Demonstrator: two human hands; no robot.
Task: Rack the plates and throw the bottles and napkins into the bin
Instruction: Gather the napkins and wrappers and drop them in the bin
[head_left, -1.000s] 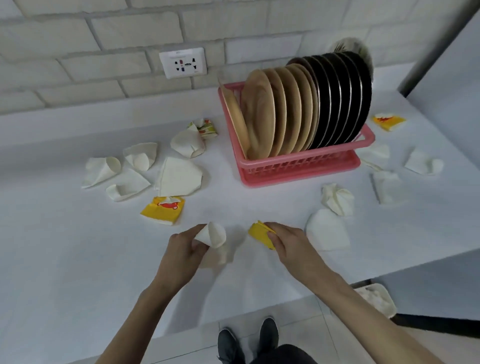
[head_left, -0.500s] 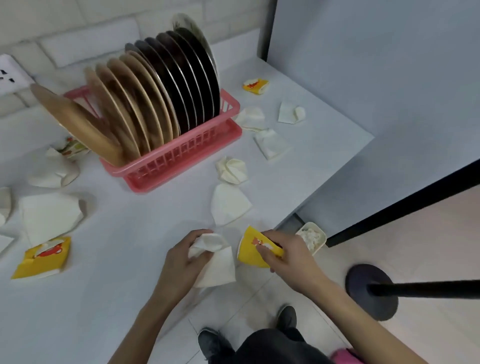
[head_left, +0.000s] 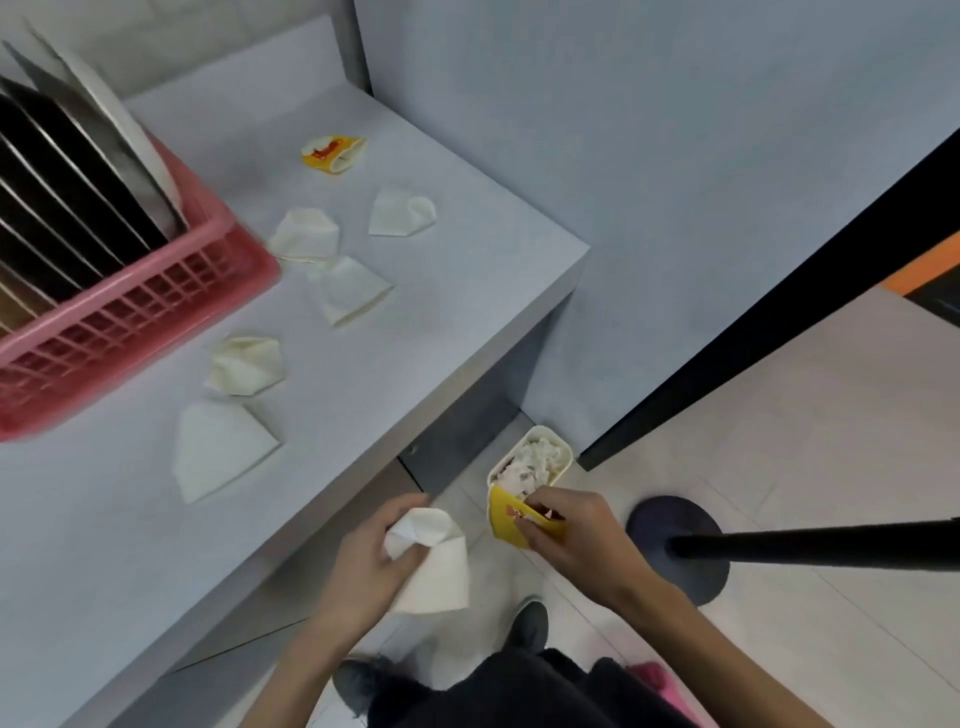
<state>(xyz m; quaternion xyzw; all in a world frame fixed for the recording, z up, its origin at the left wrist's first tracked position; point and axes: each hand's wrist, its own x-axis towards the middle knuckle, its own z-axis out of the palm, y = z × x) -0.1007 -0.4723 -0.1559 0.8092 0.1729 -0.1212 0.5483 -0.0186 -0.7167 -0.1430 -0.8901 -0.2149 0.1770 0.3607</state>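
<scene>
I see my left hand (head_left: 371, 564) gripping a white napkin (head_left: 434, 564), my right hand (head_left: 569, 535) pinching a yellow napkin (head_left: 506, 517) just above the bin (head_left: 563, 452) (already part-full of crumpled paper).

Five white napkins (head_left: 247, 364) lie on the table (head_left: 467, 291); a sixth white napkin (head_left: 436, 566) is in the left hand (head_left: 363, 561). Two yellow napkins: one (head_left: 332, 152) far on the table, the other yellow napkin (head_left: 506, 519) near, in the right hand (head_left: 571, 535). One pink rack (head_left: 130, 322), one bin (head_left: 543, 429). The plates (head_left: 62, 171) run past the left edge, uncountable.
</scene>
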